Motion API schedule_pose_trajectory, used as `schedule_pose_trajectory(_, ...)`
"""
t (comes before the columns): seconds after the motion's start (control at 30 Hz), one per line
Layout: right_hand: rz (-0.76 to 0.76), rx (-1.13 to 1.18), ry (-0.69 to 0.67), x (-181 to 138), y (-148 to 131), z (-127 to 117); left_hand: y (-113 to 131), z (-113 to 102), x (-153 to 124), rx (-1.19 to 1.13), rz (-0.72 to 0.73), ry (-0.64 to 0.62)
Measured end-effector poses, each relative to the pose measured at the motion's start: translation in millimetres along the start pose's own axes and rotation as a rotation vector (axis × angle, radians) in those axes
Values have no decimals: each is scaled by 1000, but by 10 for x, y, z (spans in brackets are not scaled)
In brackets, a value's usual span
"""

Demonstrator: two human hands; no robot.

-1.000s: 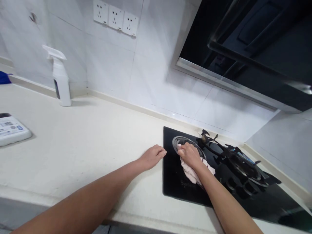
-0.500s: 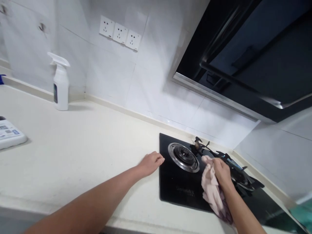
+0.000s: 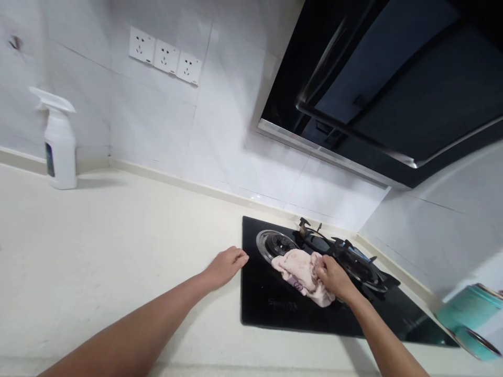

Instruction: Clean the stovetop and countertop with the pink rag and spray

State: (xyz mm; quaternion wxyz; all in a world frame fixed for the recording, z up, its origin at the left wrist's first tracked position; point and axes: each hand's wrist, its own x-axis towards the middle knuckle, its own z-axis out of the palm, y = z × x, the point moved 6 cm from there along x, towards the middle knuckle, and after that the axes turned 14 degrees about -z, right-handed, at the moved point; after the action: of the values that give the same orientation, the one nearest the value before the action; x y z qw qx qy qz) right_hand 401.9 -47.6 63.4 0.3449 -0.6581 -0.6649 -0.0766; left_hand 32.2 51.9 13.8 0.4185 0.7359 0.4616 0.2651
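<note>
My right hand (image 3: 332, 275) grips the bunched right side of a pale pink cloth (image 3: 296, 267). The cloth lies across the black glass gas stove (image 3: 263, 309) and covers the front right part of the left burner (image 3: 264, 245). My left hand (image 3: 226, 268) is by the stove's left edge, its fingers curled together with nothing visible in them. Black pan supports (image 3: 349, 259) stand towards the back and right of the stove, beyond my right hand.
A white spray bottle (image 3: 61, 152) stands on the pale countertop (image 3: 118, 251) at the left. The black range hood (image 3: 365, 99) overhangs the stove. Wall sockets (image 3: 167, 56) are at the back. Green containers (image 3: 467, 314) sit at the right edge.
The cloth has swung left from hanging below my right hand and now spreads over part of the left burner. My view has shifted right; my left hand stays by the stove edge.
</note>
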Motion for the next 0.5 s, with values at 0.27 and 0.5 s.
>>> schedule_pose_trajectory(0.27, 52, -372, -367, -63, -394, 265, -16, 3, 10, 18, -5, -2)
schedule_pose_trajectory(0.5, -236, -485, -384, -376, -928, 673, 1, -1, -14, 44, 10, 10)
